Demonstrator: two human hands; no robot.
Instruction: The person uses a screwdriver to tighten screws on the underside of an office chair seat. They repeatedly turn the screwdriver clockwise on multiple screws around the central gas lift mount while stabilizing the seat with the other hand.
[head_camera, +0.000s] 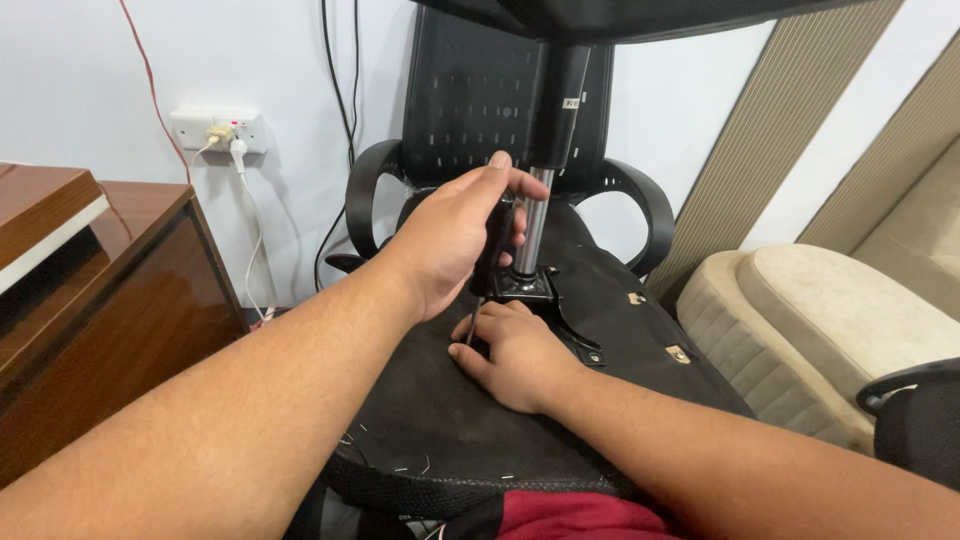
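Gripping a black-handled screwdriver (487, 262), the left hand (450, 245) has its fingers wrapped tight round the handle, thumb lying along the top. The tool's long axis runs near vertical, handle up, thin shaft pointing down and slightly toward the near left; the tip meets the black underside of the overturned chair seat (440, 400), just beside the right hand. The right hand (520, 355) lies palm-down on that seat surface, fingers curled loosely near the tip; it holds nothing that can be seen, though whether a fingertip pins something small cannot be told. Just to the far right of the screwdriver stands the chrome gas-lift column (533, 225), upright, seated in a black metal mounting plate (545, 295). Beyond it the chair's perforated backrest (470, 95) and curved armrests (368, 195) rest against the wall. A brown wooden desk (90, 290) stands at the left, a beige sofa (820, 320) at the right. A wall socket (215, 130) with plugs sits far left.
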